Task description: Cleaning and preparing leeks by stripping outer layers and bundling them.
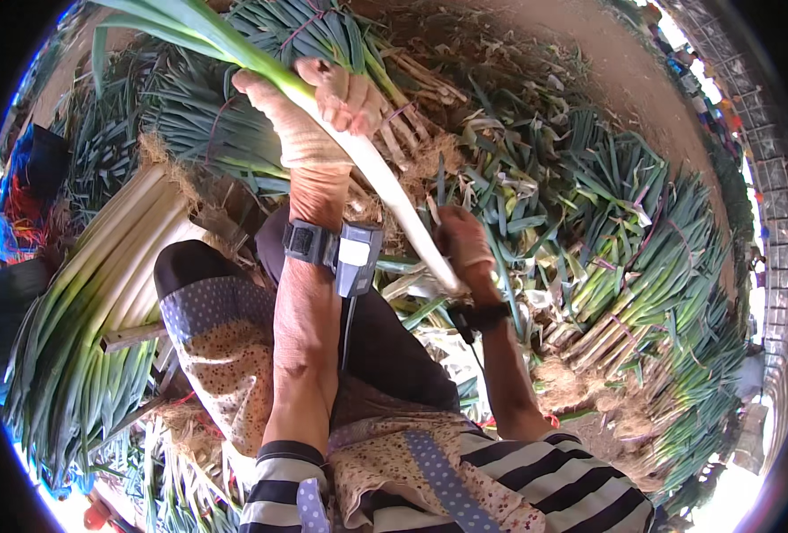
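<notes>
Leek (385, 179) firmly in left hand (312, 142), white end (444, 273) beside right hand (467, 242), its hold unclear.

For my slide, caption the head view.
Left hand holds a leek, right hand near its white end, bundled leeks around.

The long, slender leek (394, 195) shades from bright green leaves through yellow-green to a clean white shank. Over the left hand (323, 111), the cream cloth glove (312, 155) turns pinkish about the fingers. I can pick out bold black and white stripes on the fabric shirt (545, 484), dark speckles all over the beige cloth apron (358, 471), and white dots on a blue-grey fabric strap (447, 480). The dark cloth trousers (403, 355) look nearly black; the tied, leafy leek bundles (669, 253) are deep blue-green.
</notes>
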The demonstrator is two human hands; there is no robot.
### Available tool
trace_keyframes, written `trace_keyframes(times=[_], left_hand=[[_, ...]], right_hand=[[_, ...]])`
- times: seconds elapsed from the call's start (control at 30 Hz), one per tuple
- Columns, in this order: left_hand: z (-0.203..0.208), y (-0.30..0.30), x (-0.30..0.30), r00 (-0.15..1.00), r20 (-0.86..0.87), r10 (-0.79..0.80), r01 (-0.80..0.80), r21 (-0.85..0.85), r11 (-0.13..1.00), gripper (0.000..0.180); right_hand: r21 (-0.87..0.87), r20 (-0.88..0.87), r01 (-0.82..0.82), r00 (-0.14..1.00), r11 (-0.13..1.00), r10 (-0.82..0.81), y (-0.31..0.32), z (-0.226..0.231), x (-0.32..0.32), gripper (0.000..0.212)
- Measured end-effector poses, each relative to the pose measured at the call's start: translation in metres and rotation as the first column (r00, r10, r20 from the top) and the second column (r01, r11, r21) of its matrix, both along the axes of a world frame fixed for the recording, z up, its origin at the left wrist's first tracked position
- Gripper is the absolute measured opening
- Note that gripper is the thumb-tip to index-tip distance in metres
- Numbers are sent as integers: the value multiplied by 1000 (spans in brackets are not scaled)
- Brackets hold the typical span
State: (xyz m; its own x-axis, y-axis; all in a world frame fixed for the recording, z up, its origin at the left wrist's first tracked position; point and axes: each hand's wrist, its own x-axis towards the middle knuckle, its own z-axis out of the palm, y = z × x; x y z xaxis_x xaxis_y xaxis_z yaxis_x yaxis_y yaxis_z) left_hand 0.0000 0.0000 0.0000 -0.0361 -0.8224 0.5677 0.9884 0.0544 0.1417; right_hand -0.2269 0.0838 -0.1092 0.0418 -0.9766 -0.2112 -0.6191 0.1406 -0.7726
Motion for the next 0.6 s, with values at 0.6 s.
trace_keyframes(times=[0.6], left_hand=[[-12,-28,20,891,384,243,-453,713,535,52]], right_hand=[[533,845,-254,198,807,-496,84,70,-15,54]])
